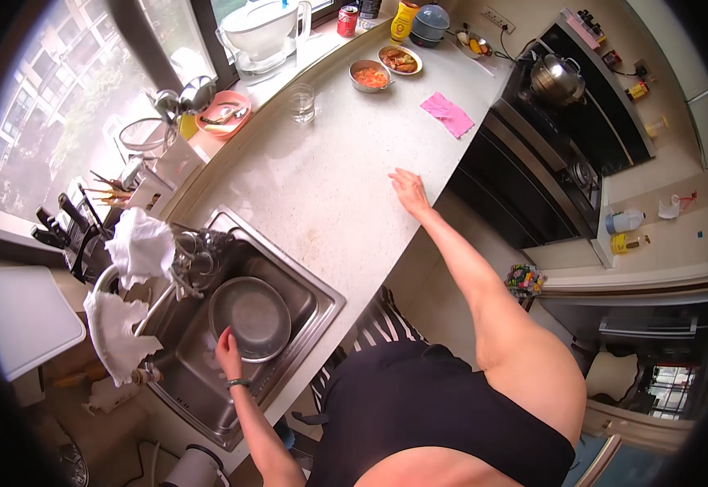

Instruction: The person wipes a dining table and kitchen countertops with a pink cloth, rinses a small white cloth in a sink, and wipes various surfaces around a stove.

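A round metal pan (252, 318) lies in the stainless steel sink (329, 299). At its near left rim is my left hand (228, 354), a dark bracelet on the wrist; whether its fingers grip the rim is hard to tell. My right hand (410, 190) is over the edge of the pale countertop (329, 201), fingers spread and holding nothing. Beyond it lies a pink cloth (447, 114). Farther back stand a metal bowl of chopped red food (370, 77) and a dish of cooked food (399, 60). A drinking glass (302, 103) stands left of them.
White cloths (141, 246) hang over the faucet area. Behind the sink stands a knife block (89, 249). A water filter pitcher (261, 33) and a pink basket (225, 114) are along the window. A steel pot (556, 79) sits on the stove at the right.
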Motion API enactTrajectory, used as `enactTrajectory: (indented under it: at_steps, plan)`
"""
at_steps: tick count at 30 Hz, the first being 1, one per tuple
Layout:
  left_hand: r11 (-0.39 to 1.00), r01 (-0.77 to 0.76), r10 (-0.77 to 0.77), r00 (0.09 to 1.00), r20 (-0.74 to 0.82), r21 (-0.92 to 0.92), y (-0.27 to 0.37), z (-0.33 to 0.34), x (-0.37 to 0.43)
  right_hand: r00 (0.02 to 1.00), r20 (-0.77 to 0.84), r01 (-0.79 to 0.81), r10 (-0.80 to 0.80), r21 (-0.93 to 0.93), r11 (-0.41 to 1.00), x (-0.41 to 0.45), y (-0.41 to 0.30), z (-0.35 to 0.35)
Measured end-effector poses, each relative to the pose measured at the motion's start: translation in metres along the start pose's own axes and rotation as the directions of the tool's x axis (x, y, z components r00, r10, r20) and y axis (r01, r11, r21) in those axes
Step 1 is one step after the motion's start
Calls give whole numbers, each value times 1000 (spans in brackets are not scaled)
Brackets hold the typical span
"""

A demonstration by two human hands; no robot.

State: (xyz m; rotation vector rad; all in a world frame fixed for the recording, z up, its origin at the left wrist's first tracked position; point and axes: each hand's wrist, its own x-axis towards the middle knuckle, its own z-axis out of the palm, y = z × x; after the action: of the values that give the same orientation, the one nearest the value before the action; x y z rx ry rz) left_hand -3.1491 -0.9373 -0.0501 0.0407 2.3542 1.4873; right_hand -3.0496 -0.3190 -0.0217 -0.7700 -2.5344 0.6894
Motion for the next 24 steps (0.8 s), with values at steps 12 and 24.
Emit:
enactTrajectory:
  at_steps: [12,24]
  plan:
    - [795,367,-160,895,-416,483,72,59,-31,960,242,-18,142,-452,892,245,312,-86]
    - [916,306,-332,941,-63,-258,253,287,128,711,548,453,-441,123,883,44,32,22]
